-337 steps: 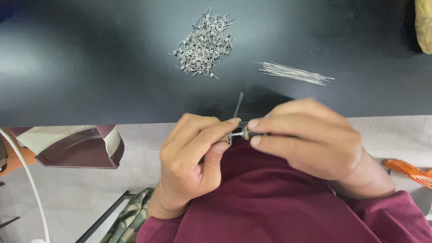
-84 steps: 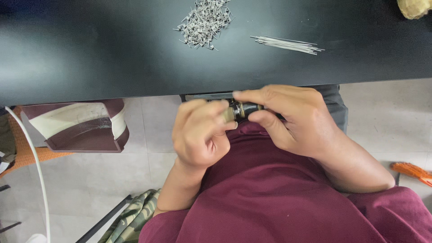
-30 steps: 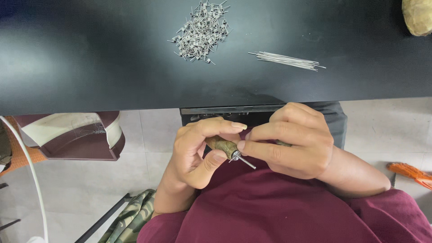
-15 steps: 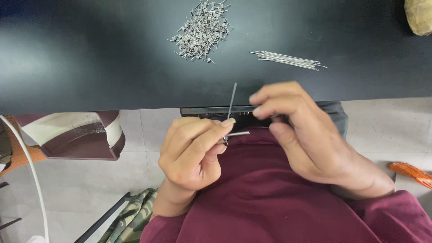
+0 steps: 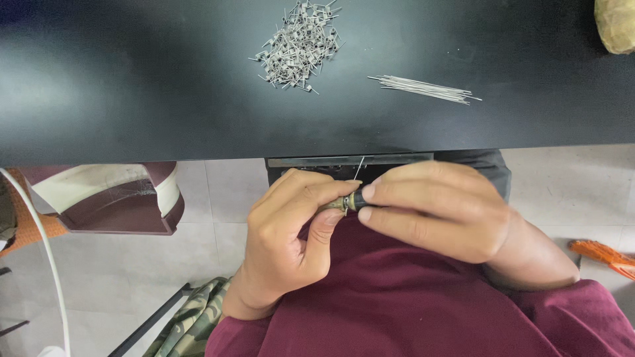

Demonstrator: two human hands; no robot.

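Note:
My left hand (image 5: 284, 244) and my right hand (image 5: 436, 211) meet in front of my chest, just below the edge of the black table (image 5: 132, 86). Between their fingertips they pinch a small dark cylindrical tool (image 5: 347, 201) with a metal end. A thin straight wire (image 5: 359, 168) sticks up from the tool at the fingertips. On the table lie a heap of small wound wire coils (image 5: 297, 43) and, to its right, a bundle of straight wires (image 5: 426, 88).
A maroon and white seat (image 5: 112, 198) stands at the left under the table, with a white cable (image 5: 46, 251) beside it. Camouflage cloth (image 5: 192, 317) lies on the tiled floor. An orange object (image 5: 605, 254) is at the right; a tan object (image 5: 615, 23) sits at the table's far right.
Half a second ago my right hand was lifted off and my left held the wire alone; now the right hand has come back onto the tool and both pinch it together.

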